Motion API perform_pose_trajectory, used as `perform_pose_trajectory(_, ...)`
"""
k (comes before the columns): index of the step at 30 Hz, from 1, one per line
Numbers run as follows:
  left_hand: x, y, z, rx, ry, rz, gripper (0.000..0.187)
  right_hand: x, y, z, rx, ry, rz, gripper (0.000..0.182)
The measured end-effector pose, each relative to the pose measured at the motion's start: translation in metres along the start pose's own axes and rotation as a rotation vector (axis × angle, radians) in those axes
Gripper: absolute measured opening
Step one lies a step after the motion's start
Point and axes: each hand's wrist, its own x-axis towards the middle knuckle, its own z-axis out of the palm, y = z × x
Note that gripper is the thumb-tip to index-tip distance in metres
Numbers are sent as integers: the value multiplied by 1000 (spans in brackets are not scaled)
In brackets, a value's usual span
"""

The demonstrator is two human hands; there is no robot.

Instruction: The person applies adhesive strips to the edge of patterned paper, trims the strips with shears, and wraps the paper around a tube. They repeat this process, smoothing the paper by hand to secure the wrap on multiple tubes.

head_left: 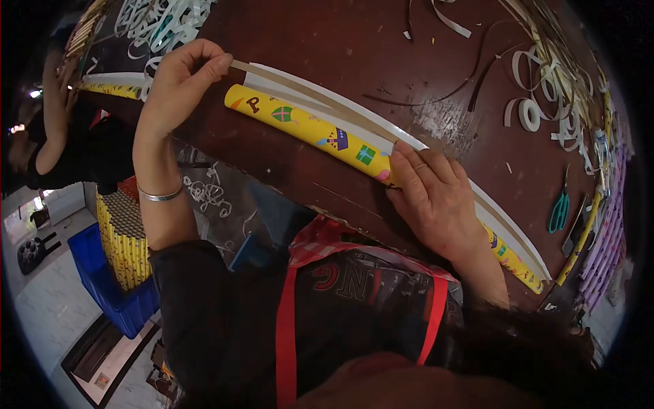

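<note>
A long sheet of yellow printed paper is rolled into a tube [300,128] and lies slantwise near the table's front edge. Its white border [269,87] faces up, with a narrow tan strip [306,91] running along it. My left hand [182,82], a silver bangle at the wrist, pinches the strip's far-left end between thumb and fingertips, just past the end of the tube. Flat across the tube and border, my right hand [436,194] presses down with its fingers stretched out. Part of the tube and strip is hidden beneath it.
Teal-handled scissors [559,211] lie at the right, near a white tape roll [528,114] and curled strips. Purple tubes [603,238] line the right edge. More white strips [163,24] are heaped upper left. A blue crate [112,283] holds yellow tubes. Another person's arm [53,123] shows left.
</note>
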Motion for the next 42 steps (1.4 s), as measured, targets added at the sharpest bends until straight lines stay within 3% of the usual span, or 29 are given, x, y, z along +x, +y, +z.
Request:
perform_pose_trajectory(8,1,-16,12,14,10,-83,17,1,-1,-5,-16,-1,-7,60)
perform_pose_trajectory(42,8,-18,25,289,94,-62,23,0,0,-3,-11,-9,-3,61)
